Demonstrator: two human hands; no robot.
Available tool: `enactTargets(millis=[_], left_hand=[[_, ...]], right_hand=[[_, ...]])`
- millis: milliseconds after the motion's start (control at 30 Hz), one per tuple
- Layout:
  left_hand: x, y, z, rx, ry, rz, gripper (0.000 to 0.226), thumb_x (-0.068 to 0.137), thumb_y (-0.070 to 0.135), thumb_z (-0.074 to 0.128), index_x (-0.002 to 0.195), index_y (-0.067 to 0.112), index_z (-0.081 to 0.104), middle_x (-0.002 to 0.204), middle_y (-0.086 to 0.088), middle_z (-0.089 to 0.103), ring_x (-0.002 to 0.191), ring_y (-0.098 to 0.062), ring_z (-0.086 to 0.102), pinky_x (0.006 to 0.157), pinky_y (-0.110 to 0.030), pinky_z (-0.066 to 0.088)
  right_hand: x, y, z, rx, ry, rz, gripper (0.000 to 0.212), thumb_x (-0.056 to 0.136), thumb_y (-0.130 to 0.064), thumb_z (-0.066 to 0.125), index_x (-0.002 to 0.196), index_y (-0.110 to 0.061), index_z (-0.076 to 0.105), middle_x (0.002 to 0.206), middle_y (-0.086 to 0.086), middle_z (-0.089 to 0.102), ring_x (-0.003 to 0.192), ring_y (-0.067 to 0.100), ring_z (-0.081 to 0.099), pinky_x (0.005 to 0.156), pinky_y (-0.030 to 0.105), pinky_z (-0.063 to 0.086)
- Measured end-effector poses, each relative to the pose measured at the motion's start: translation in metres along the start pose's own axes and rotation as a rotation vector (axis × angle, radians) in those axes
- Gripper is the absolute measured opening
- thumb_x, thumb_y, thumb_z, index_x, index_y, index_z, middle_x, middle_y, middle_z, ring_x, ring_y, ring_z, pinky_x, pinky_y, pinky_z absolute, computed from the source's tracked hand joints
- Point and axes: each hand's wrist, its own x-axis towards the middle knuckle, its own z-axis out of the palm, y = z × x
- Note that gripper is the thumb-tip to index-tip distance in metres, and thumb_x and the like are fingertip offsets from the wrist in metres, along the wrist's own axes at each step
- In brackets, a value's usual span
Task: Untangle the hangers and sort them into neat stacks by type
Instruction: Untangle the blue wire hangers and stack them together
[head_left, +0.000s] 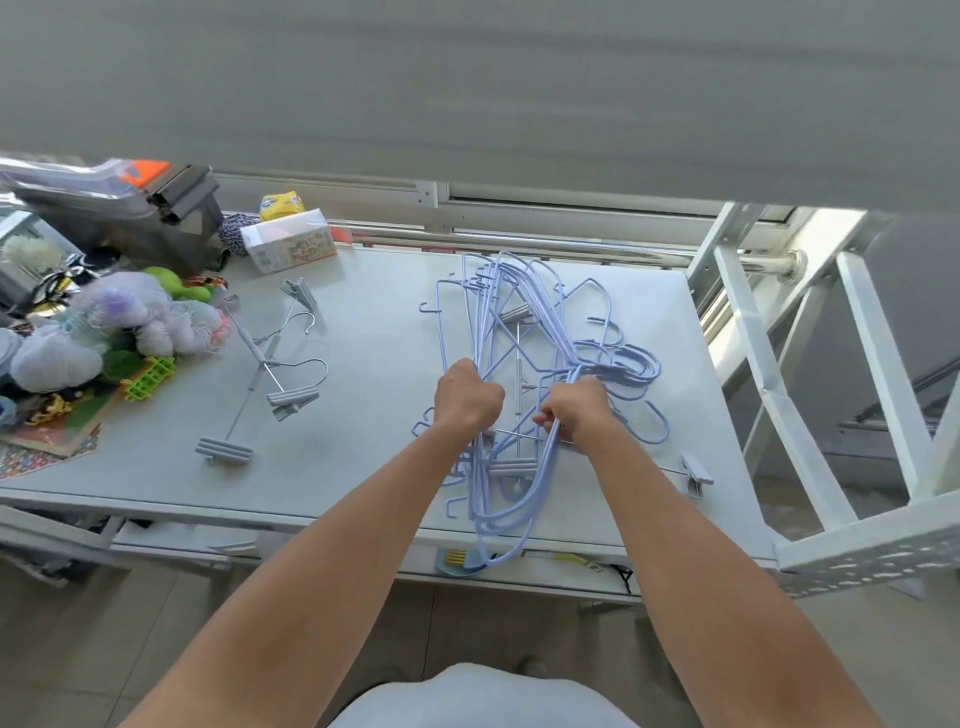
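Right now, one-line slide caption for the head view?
Left hand and right hand grip the tangled light-blue wire hangers on the white table; grey metal clip hangers lie apart, leftward.

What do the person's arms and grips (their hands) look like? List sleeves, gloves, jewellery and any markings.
The left grip and right grip are bare hands: no gloves, and no rings show. The left forearm and right forearm are bare, with no sleeves, watch or markings in view. The only clothing visible is a white garment at the bottom edge.
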Motion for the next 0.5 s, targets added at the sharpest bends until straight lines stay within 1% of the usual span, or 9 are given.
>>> enactTargets(millis=[67, 133, 200, 233, 267, 333, 367, 433, 500], left_hand=[[0.002, 0.002, -0.002, 0.016, 0.014, 0.002, 0.015, 0.082, 0.017, 0.048, 0.070, 0.012, 0.041, 0.077, -0.008, 0.054, 0.075, -0.028, 0.055, 0.065, -0.032, 0.042], [0.007, 0.003, -0.007, 0.027, -0.015, 0.016, 0.019, 0.086, 0.009, 0.042, 0.069, 0.009, 0.051, 0.084, -0.013, 0.063, 0.078, -0.030, 0.050, 0.067, -0.031, 0.038], [0.010, -0.003, -0.011, -0.152, -0.082, 0.014, 0.031, 0.085, -0.001, 0.038, 0.076, 0.008, 0.065, 0.089, -0.012, 0.069, 0.087, -0.028, 0.058, 0.084, -0.033, 0.048], [0.010, -0.010, -0.013, -0.216, -0.130, 0.014, 0.036, 0.085, -0.006, 0.036, 0.084, 0.008, 0.070, 0.091, -0.010, 0.069, 0.092, -0.024, 0.060, 0.093, -0.034, 0.048], [0.008, -0.015, -0.015, -0.191, -0.186, 0.033, 0.040, 0.084, -0.009, 0.036, 0.096, 0.006, 0.072, 0.097, -0.008, 0.068, 0.098, -0.020, 0.060, 0.095, -0.031, 0.048], [0.005, -0.026, -0.014, -0.066, -0.308, 0.143, 0.038, 0.086, -0.004, 0.044, 0.112, 0.009, 0.069, 0.113, -0.005, 0.066, 0.108, -0.018, 0.059, 0.088, -0.021, 0.048], [0.001, -0.030, -0.012, 0.014, -0.361, 0.219, 0.033, 0.088, 0.006, 0.054, 0.118, 0.014, 0.067, 0.119, -0.004, 0.065, 0.112, -0.018, 0.058, 0.088, -0.021, 0.048], [0.000, -0.037, -0.005, 0.386, -0.363, 0.436, 0.041, 0.085, 0.037, 0.066, 0.125, 0.026, 0.063, 0.126, 0.004, 0.061, 0.123, -0.017, 0.046, 0.099, -0.034, 0.040], [-0.001, -0.040, 0.003, 0.707, -0.286, 0.655, 0.040, 0.084, 0.050, 0.062, 0.120, 0.033, 0.062, 0.122, 0.008, 0.058, 0.122, -0.019, 0.039, 0.097, -0.039, 0.031]], right_hand=[[0.005, 0.003, 0.003, 0.236, -0.014, 0.047, 0.020, 0.095, -0.005, 0.039, 0.076, -0.011, 0.044, 0.043, 0.007, 0.044, 0.023, 0.010, 0.040, 0.032, 0.014, 0.033], [0.007, 0.004, -0.003, 0.357, -0.019, 0.070, 0.021, 0.098, -0.015, 0.037, 0.078, -0.017, 0.043, 0.049, 0.001, 0.035, 0.022, 0.007, 0.027, 0.032, 0.011, 0.022], [0.013, 0.004, -0.015, 0.470, -0.068, 0.090, 0.027, 0.102, -0.020, 0.032, 0.076, -0.020, 0.041, 0.046, -0.003, 0.032, 0.024, 0.004, 0.022, 0.032, 0.009, 0.017], [0.014, 0.004, -0.022, 0.515, -0.107, 0.092, 0.031, 0.103, -0.019, 0.030, 0.074, -0.020, 0.040, 0.040, -0.006, 0.030, 0.024, 0.003, 0.020, 0.032, 0.008, 0.016], [0.015, 0.003, -0.029, 0.546, -0.142, 0.093, 0.034, 0.103, -0.018, 0.028, 0.071, -0.021, 0.038, 0.037, -0.008, 0.028, 0.024, 0.003, 0.019, 0.031, 0.007, 0.015], [0.015, 0.002, -0.039, 0.570, -0.209, 0.096, 0.036, 0.104, -0.017, 0.024, 0.070, -0.021, 0.036, 0.036, -0.010, 0.025, 0.024, 0.001, 0.017, 0.031, 0.007, 0.013], [0.015, 0.002, -0.044, 0.582, -0.249, 0.101, 0.037, 0.106, -0.019, 0.023, 0.071, -0.020, 0.036, 0.037, -0.010, 0.025, 0.024, 0.001, 0.018, 0.030, 0.008, 0.013], [0.015, 0.002, -0.050, 0.610, -0.312, 0.104, 0.037, 0.107, -0.024, 0.023, 0.073, -0.019, 0.037, 0.038, -0.010, 0.026, 0.024, 0.001, 0.020, 0.031, 0.008, 0.013], [0.015, 0.000, -0.051, 0.606, -0.351, 0.099, 0.037, 0.107, -0.026, 0.024, 0.073, -0.019, 0.038, 0.039, -0.010, 0.026, 0.025, 0.000, 0.020, 0.031, 0.009, 0.013]])
